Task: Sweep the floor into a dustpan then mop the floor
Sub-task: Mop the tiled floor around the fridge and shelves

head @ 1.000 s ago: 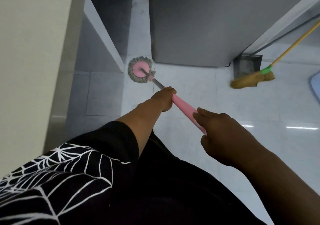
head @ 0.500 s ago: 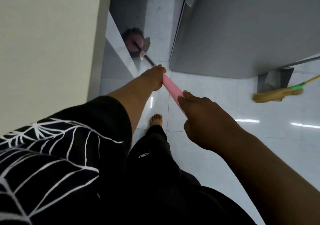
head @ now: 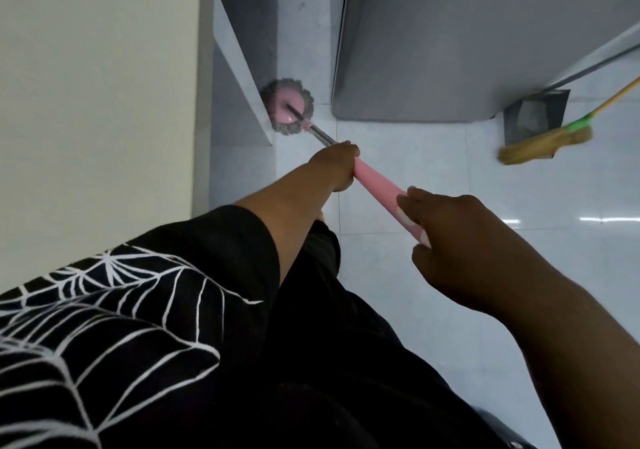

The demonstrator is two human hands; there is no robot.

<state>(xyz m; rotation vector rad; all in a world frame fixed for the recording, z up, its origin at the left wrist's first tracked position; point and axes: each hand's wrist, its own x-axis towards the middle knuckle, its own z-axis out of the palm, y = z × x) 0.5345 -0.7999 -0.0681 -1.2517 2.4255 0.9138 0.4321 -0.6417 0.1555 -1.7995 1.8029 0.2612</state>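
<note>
Presently: mop handle (head: 377,185) gripped by left hand (head: 336,166) ahead, right hand (head: 460,241) behind, fingers curled round it; mop head (head: 287,109) pressed on floor (head: 415,158) in gap beside grey cabinet (head: 467,50); broom (head: 543,144), dustpan (head: 535,116) set aside; sweeping judged done, mopping underway, wider floor judged left.

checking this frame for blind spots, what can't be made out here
Head view:
mop head: left edge hidden behind the white panel.
mop handle: top end covered by the right hand.
broom: stick cut off by the right edge, bristles blurred.
dustpan: contents too dim, front covered by the broom.
</note>
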